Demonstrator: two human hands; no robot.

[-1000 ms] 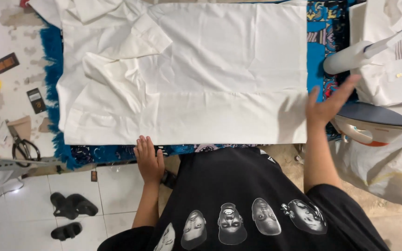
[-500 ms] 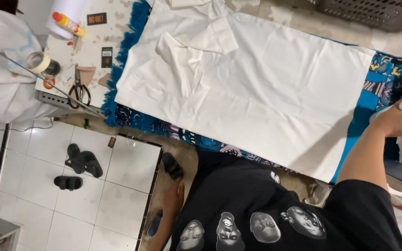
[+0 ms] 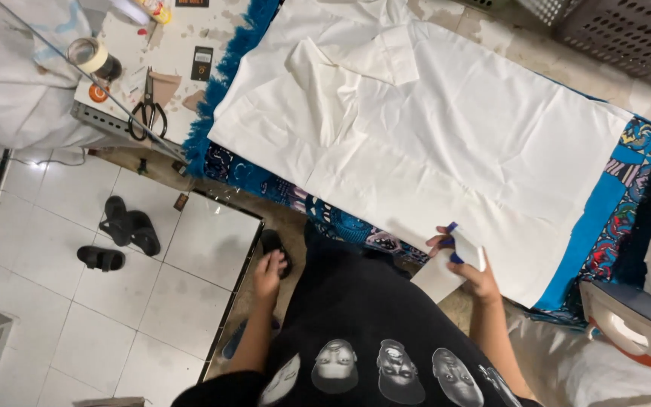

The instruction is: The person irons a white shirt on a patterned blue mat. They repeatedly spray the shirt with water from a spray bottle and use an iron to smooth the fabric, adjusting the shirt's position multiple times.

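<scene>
A white shirt [image 3: 416, 128] lies spread flat on a board covered with a blue patterned cloth [image 3: 612, 211]. My right hand [image 3: 465, 260] holds a white spray bottle [image 3: 446, 267] with a blue trigger at the near edge of the shirt. My left hand [image 3: 269, 271] hangs low beside my body, away from the board, with its fingers loosely curled and nothing in it. I wear a black shirt with printed faces.
An iron [image 3: 627, 332] rests at the lower right. A side table at the upper left carries scissors [image 3: 147, 109], a tape roll [image 3: 88, 54] and small items. Black sandals [image 3: 118, 234] lie on the white tiled floor. A grey perforated basket [image 3: 619, 30] stands at the top right.
My right hand came away from the iron side and now holds the spray bottle over the shirt's near edge. My left hand dropped from the board's edge to my side. The view swung left.
</scene>
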